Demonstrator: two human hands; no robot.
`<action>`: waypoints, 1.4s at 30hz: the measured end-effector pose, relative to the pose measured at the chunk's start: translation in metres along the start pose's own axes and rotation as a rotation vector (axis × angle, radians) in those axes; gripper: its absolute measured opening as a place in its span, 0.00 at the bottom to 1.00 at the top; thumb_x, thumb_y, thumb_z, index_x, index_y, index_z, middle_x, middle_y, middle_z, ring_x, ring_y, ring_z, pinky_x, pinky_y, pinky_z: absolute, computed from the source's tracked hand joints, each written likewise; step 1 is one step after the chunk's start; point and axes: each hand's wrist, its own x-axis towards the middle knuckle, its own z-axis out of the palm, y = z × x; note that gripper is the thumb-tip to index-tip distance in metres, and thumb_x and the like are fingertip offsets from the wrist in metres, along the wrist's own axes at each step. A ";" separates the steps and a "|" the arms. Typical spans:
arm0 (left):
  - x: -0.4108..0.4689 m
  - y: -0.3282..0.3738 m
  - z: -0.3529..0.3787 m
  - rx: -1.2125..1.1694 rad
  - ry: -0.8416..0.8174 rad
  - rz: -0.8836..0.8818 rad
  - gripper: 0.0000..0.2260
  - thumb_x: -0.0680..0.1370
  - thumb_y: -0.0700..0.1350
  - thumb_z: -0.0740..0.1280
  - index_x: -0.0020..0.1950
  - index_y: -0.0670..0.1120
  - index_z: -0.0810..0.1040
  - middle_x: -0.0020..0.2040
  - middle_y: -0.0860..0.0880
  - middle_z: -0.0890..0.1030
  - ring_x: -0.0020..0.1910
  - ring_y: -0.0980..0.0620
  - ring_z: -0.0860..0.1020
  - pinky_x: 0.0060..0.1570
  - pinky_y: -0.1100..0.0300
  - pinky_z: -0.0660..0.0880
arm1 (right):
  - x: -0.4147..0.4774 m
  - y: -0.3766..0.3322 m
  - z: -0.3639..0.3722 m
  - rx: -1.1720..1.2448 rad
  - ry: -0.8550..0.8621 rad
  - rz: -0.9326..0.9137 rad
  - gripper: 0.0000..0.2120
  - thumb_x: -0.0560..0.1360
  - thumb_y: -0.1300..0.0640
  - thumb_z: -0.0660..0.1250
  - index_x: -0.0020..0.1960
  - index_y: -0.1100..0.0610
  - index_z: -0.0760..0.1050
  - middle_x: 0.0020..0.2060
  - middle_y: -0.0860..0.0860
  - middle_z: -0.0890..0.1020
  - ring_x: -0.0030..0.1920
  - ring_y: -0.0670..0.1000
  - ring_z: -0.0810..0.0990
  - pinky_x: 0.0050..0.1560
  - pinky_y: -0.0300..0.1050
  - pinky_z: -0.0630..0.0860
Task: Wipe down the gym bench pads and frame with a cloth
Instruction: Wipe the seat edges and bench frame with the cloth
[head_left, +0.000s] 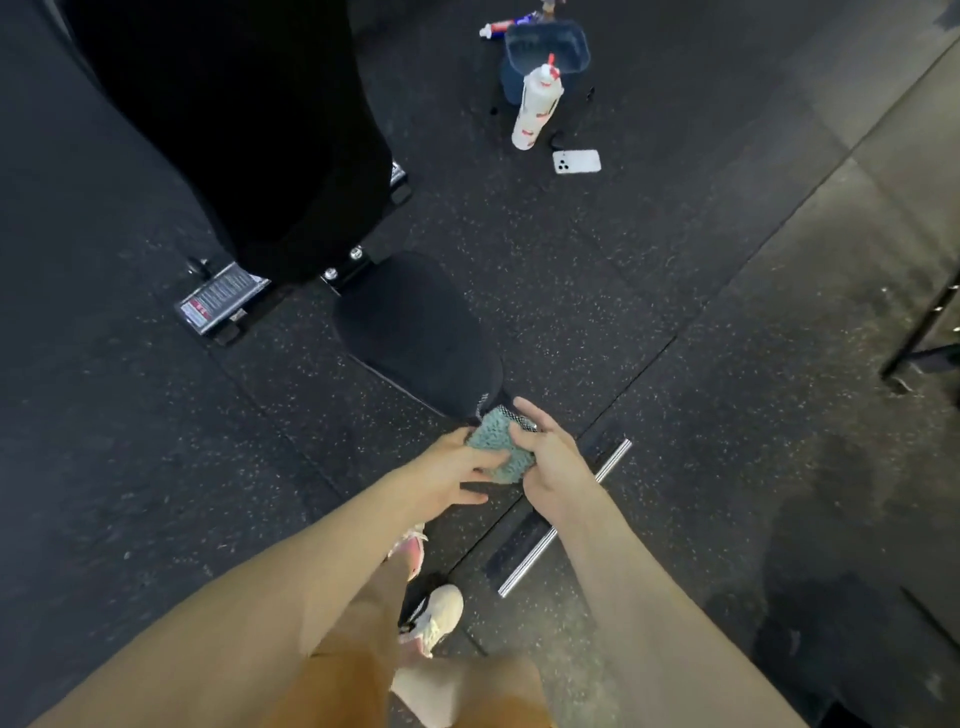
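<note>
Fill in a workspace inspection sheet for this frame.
Surface: speckled rubber floor, mat seams visible.
Job's things: teal cloth at the near tip of the seat pad; back pad; chrome foot bar.
Clutter: spray bottle, blue bucket, phone, tube on the floor.
Grippers: left hand and right hand both hold the cloth.
Cables: nothing seen.
Surroundings: black frame at right edge.
</note>
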 end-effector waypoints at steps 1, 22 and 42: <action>0.008 -0.001 -0.006 -0.041 -0.005 0.005 0.20 0.76 0.40 0.70 0.67 0.47 0.69 0.59 0.46 0.80 0.58 0.47 0.79 0.58 0.48 0.74 | 0.009 0.002 0.002 -0.006 -0.018 0.026 0.18 0.79 0.69 0.60 0.65 0.55 0.74 0.59 0.61 0.79 0.55 0.57 0.80 0.45 0.47 0.79; 0.166 0.004 -0.107 0.430 0.639 0.141 0.12 0.70 0.39 0.72 0.51 0.46 0.73 0.50 0.45 0.78 0.49 0.46 0.76 0.44 0.58 0.70 | 0.227 -0.001 0.006 -0.921 0.213 -0.118 0.15 0.77 0.65 0.65 0.63 0.58 0.75 0.58 0.56 0.80 0.54 0.55 0.79 0.58 0.45 0.75; 0.285 0.162 -0.169 0.955 1.213 0.540 0.21 0.74 0.28 0.60 0.65 0.41 0.74 0.59 0.45 0.75 0.59 0.45 0.69 0.47 0.54 0.75 | 0.325 -0.020 0.030 -1.123 0.067 -0.221 0.21 0.75 0.48 0.69 0.65 0.54 0.71 0.58 0.53 0.78 0.63 0.57 0.73 0.62 0.56 0.72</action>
